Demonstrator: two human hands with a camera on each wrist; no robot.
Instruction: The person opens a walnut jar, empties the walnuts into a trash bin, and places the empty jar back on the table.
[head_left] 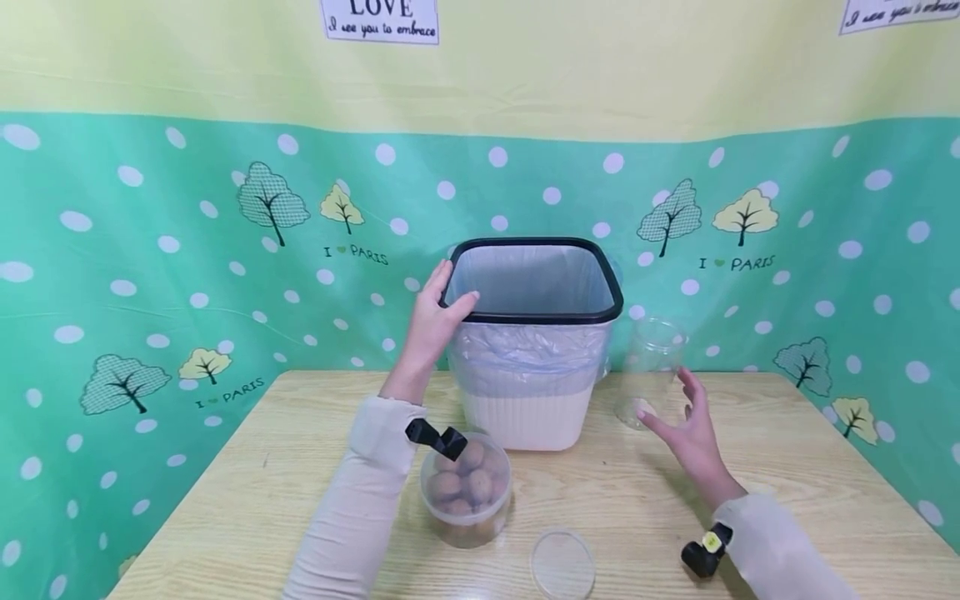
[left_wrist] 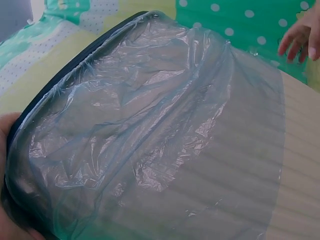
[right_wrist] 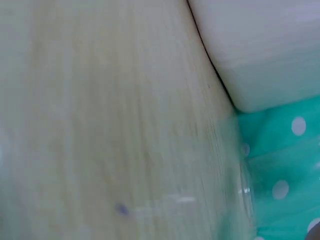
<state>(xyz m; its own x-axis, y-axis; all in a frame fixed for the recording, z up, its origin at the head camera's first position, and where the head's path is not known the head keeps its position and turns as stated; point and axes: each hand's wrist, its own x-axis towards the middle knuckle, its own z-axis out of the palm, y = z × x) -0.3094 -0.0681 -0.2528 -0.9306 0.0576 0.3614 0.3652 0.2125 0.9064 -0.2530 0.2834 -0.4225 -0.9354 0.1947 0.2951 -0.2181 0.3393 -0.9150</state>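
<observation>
Head view: a person's left hand [head_left: 429, 325] grips the black rectangular rim [head_left: 532, 318] of an off-white, ribbed plastic bin [head_left: 525, 421] at its nine o'clock corner, thumb over the front edge, fingers along the outer side. A translucent bluish plastic liner [head_left: 532, 357] hangs folded over the bin's outer wall, its creases filling the left wrist view.

At three o'clock from the bin, an upright, clear cylindrical jar [head_left: 647, 375] stands on a pale wood-grain table [head_left: 255, 483]. The right hand [head_left: 692, 427] is at the jar's four o'clock side, thumb and fingers spread apart in a loose curve, not clenched; whether the fingertips touch the jar, one cannot tell. The right wrist view is blurred, with the tabletop along its left and the bin at one o'clock.

At seven o'clock from the bin, below the left wrist, sits a round translucent tub [head_left: 465, 533] of brown walnuts [head_left: 480, 485]. A flat, clear round disc [head_left: 562, 565] lies at four o'clock from the tub. Behind, at twelve o'clock, hangs a green-and-yellow dotted curtain [head_left: 540, 167] printed with trees.
</observation>
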